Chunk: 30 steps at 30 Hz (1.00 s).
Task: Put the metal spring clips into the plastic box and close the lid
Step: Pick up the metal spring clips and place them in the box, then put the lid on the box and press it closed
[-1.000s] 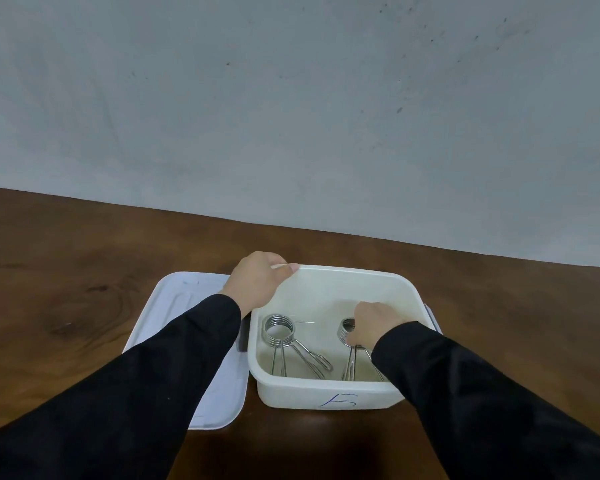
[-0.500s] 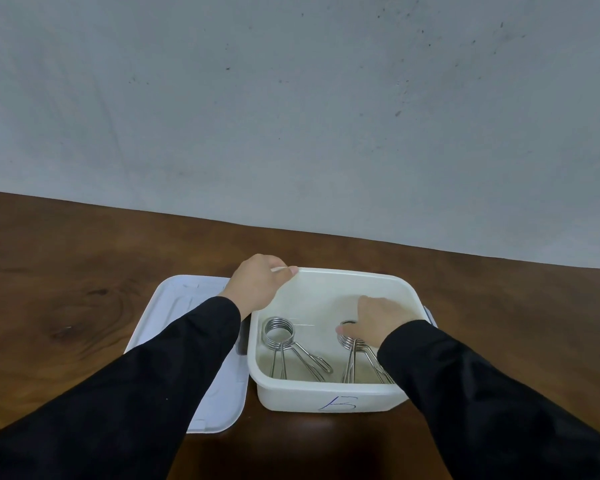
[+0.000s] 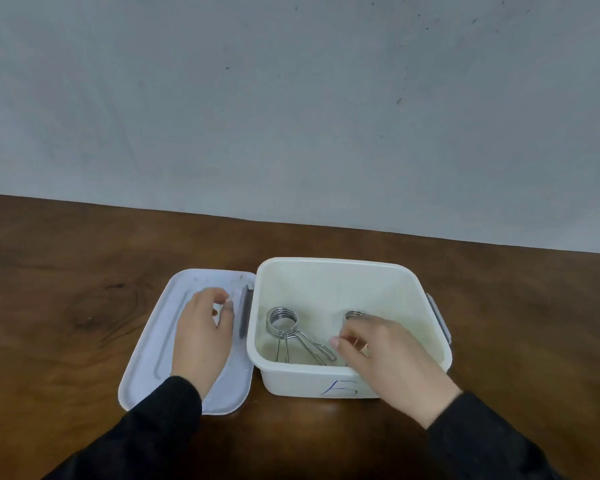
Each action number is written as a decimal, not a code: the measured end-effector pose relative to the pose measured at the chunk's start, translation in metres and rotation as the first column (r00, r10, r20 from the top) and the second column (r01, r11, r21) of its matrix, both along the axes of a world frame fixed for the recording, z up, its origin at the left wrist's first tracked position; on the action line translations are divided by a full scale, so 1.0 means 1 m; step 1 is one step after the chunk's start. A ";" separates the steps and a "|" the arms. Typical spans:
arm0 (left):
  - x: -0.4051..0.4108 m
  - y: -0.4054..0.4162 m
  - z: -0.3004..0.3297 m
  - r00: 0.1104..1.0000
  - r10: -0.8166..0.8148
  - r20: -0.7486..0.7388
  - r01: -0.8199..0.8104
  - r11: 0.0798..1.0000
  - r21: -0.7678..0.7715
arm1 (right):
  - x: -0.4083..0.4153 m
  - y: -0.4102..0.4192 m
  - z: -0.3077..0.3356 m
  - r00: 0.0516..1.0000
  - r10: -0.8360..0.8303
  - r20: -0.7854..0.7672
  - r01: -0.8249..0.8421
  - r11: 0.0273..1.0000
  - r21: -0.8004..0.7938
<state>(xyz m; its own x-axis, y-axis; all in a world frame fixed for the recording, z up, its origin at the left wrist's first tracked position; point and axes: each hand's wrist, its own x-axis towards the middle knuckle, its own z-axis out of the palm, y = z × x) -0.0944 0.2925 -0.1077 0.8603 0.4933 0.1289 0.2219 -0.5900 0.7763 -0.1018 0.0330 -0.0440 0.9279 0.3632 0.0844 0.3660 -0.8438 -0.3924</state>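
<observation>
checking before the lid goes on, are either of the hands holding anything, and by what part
Nothing is clearly held. The left hand lies over the lid without a visible grip; the right hand hovers open above the second spring clip in the box.

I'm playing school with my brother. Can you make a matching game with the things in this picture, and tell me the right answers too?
Things:
1. lid
2. spring clip with its whole coil showing
3. left hand
4. blue handwritten mark

Places:
A. on the front wall of the box
B. flat on the table, left of the box
C. lying inside the box
D. over the lid

Right pairs: 1-B, 2-C, 3-D, 4-A
</observation>
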 end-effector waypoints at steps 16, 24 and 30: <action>-0.097 0.016 -0.065 0.906 -0.374 -0.199 0.416 0.690 0.592 | -0.016 0.004 -0.015 0.989 0.043 0.144 -0.017 0.984 -0.176; -0.090 0.016 0.022 0.968 0.058 0.244 -0.067 0.997 0.028 | -0.018 0.005 -0.012 0.996 0.020 0.088 -0.009 0.993 -0.119; -0.076 0.013 0.138 0.663 -0.104 0.742 -0.028 0.986 0.164 | -0.006 -0.010 0.029 0.977 -0.184 0.112 0.101 0.853 0.513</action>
